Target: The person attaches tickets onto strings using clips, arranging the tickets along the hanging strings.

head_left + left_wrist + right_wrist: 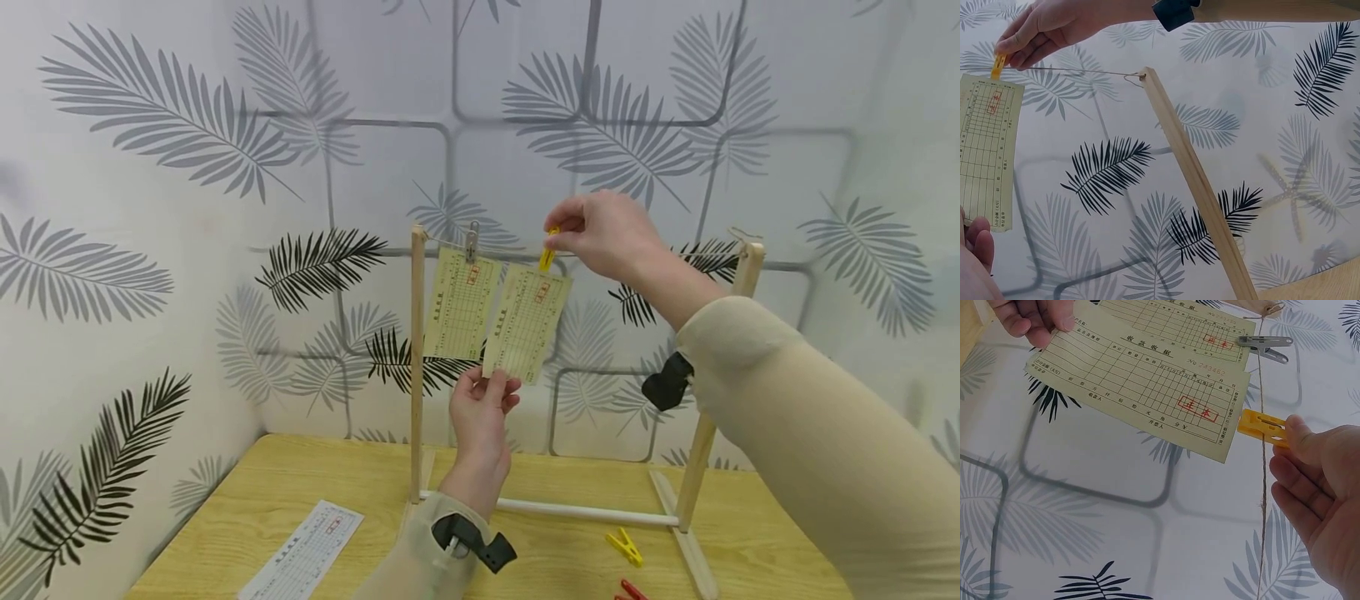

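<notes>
In the head view my left hand pinches the lower end of a yellowish receipt slip between thumb and fingers. My right hand pinches a yellow clothespin at the string, by that slip's upper edge. The right wrist view shows the yellow clothespin across the string, its tip at the slip's edge; whether it bites the paper I cannot tell. Beside it, a second yellowish receipt slip hangs from the string under a grey metal-looking clip.
A wooden frame, with a left post and a right post, carries the string. A white bar joins its base. On the table lie a white receipt slip, another yellow clothespin and a red clothespin.
</notes>
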`<state>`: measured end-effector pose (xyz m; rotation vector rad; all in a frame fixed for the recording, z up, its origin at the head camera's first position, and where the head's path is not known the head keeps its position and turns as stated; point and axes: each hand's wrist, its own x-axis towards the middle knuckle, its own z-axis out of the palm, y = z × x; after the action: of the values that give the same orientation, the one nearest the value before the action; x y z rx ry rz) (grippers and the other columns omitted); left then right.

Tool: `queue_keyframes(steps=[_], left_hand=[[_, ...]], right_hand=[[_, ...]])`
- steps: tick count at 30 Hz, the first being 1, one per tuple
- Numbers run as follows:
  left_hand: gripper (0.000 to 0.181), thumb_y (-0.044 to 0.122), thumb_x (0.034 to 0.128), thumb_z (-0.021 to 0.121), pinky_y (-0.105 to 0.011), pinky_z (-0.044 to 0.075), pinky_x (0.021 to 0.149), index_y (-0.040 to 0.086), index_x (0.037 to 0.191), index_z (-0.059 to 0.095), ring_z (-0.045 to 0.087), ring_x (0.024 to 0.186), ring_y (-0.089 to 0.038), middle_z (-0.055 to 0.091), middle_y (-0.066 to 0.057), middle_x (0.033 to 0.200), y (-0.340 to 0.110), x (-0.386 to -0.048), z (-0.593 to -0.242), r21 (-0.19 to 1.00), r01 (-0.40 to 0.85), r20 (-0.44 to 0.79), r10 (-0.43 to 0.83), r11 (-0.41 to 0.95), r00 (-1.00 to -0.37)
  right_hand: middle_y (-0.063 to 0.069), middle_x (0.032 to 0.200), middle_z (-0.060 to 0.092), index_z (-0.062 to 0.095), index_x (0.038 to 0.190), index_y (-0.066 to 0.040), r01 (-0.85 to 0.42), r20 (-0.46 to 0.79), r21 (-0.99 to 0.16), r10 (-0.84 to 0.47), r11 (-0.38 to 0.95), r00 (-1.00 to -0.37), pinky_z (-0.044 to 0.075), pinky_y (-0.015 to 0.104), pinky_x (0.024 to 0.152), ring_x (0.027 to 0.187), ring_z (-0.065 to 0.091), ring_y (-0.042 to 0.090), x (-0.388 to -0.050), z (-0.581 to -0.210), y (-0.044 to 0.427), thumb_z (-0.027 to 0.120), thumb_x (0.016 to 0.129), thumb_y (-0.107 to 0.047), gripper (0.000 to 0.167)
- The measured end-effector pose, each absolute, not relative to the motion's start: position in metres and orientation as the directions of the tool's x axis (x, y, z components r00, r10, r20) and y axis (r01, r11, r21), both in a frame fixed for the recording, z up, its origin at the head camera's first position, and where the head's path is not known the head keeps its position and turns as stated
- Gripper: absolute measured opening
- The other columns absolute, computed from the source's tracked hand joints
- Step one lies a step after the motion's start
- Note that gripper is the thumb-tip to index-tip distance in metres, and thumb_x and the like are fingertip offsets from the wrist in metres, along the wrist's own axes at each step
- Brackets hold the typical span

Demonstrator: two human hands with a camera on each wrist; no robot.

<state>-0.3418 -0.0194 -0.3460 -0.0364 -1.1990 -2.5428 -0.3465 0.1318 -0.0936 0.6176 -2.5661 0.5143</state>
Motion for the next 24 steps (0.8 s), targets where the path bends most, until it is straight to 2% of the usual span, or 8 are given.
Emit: queue_keyframes(steps=[8, 16, 24], left_hand=[[0.016, 0.007, 0.1081, 0.072, -0.03, 0.061, 0.081, 0.006, 0.117, 0.059, 0.074, 0.084, -0.019, 0.074, -0.011, 0.095, -0.0206, -0.3414, -0.3455, 0.749, 0.296, 0.154, -0.278, -0.593, -0.948], [0.014, 0.007, 0.1084, 0.072, -0.03, 0.061, 0.08, 0.007, 0.113, 0.058, 0.074, 0.084, -0.02, 0.073, -0.011, 0.095, -0.0208, -0.3421, -0.3463, 0.743, 0.298, 0.159, -0.274, -0.599, -0.948], [0.015, 0.008, 0.1085, 0.072, -0.037, 0.062, 0.087, 0.007, 0.118, 0.061, 0.075, 0.086, -0.02, 0.073, -0.011, 0.098, -0.0211, -0.3414, -0.3458, 0.746, 0.295, 0.16, -0.27, -0.596, -0.949]], right_hand=[[0.01, 0.117, 0.079, 0.079, 0.125, -0.009, -0.502, 0.505, -0.253, -0.33, 0.827, -0.798, 0.054, 0.05, 0.099, 0.111, 0.071, 0.027, -0.3472, -0.0943, 0.1311, 0.077, 0.107, -0.022, 0.022], [0.01, 0.12, 0.079, 0.079, 0.128, -0.009, -0.488, 0.506, -0.26, -0.313, 0.833, -0.804, 0.054, 0.05, 0.101, 0.114, 0.071, 0.028, -0.3474, -0.0955, 0.1311, 0.076, 0.108, -0.022, 0.024], [0.009, 0.117, 0.079, 0.079, 0.127, -0.01, -0.482, 0.486, -0.249, -0.321, 0.84, -0.812, 0.054, 0.049, 0.098, 0.11, 0.07, 0.027, -0.3476, -0.0964, 0.1307, 0.077, 0.107, -0.024, 0.024]])
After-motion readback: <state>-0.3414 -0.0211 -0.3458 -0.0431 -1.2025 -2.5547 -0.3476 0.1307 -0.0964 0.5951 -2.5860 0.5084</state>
